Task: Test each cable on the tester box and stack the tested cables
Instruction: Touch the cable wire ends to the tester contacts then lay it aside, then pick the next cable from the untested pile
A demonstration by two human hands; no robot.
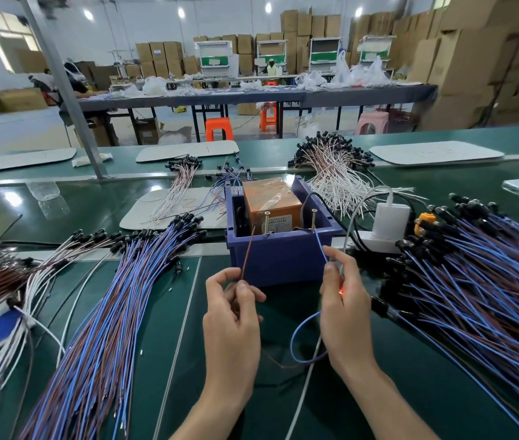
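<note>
From the head camera: your left hand (232, 312) pinches the brown lead (247, 255) and your right hand (344, 300) pinches the blue lead (321, 247) of one cable. Both tips rise to the tester box (283, 262), by its two screws (313, 219). A cable stack (108, 312) fans left of the box. An untidy heap (474, 281) crowds its right, with a power strip (382, 239) between them.
</note>
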